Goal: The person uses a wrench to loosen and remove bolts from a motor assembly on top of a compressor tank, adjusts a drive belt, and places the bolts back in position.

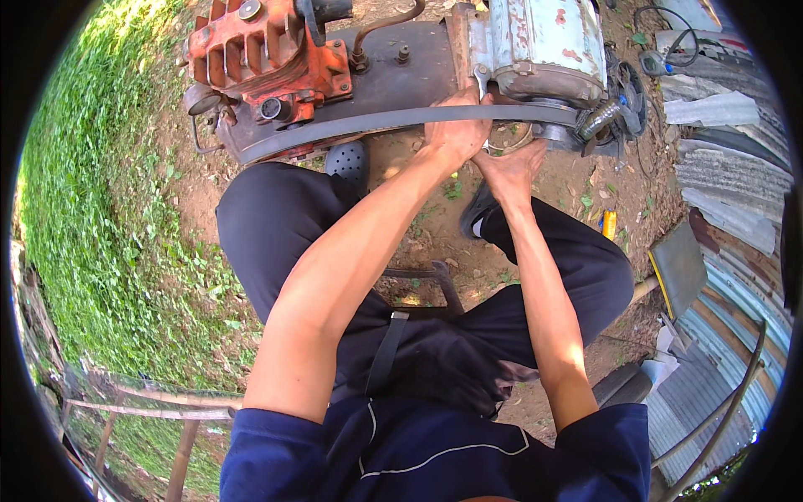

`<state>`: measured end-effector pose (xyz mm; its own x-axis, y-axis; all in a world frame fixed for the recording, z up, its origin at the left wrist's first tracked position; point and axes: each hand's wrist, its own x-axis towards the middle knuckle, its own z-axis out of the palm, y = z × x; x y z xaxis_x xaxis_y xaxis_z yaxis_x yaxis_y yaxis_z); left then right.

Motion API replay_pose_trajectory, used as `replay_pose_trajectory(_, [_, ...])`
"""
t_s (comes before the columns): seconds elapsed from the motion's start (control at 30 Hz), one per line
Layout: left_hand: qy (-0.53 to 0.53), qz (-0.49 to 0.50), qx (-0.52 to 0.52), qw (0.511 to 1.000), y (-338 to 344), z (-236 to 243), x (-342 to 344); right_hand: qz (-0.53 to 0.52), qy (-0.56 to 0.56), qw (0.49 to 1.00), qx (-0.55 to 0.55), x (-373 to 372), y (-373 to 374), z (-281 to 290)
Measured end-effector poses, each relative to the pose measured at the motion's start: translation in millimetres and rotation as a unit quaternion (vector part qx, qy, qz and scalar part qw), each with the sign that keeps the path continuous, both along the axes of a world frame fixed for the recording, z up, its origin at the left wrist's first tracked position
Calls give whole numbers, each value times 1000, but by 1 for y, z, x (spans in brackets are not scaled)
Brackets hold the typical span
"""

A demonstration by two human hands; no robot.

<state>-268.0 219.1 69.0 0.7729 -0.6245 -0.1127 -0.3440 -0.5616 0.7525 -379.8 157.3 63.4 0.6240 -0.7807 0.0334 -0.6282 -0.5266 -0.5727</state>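
Navy shirt [435,456] lies nearest; beyond, a spanner [482,77] shows past the belt [360,124], near the dark tank's [410,63] right edge. The left hand's [458,131] grip seems closed on it; I cannot tell the right hand's [512,170]. Likely stiff steel, moderately heavy, best held mid-shank. Soil [196,192] beneath; grass [75,226] left, corrugated sheets [728,167] right.

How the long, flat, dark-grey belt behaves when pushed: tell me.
The belt would likely flex, being a narrow band. It probably won't roll away, since it runs to the round, grey metal pulley. Its matte face suggests rubber, so likely not very slippery.
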Motion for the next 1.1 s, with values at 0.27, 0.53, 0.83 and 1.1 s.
replay_pose_trajectory(0.27, [18,-72,33,997,3,-5,1,90,-135,986,37,-1,-13,-19])
replay_pose_trajectory(0.53, [-38,-67,12,997,-1,-16,-7,168,-179,968,58,-1,-20,-30])
replay_pose_trajectory(0.83, [-51,-33,52,997,-8,-9,-18,205,-213,953,69,-2,-19,-24])
replay_pose_trajectory(1.1, [-17,-24,56,998,-19,-2,-14,173,-247,916,266,-13,-34,-44])
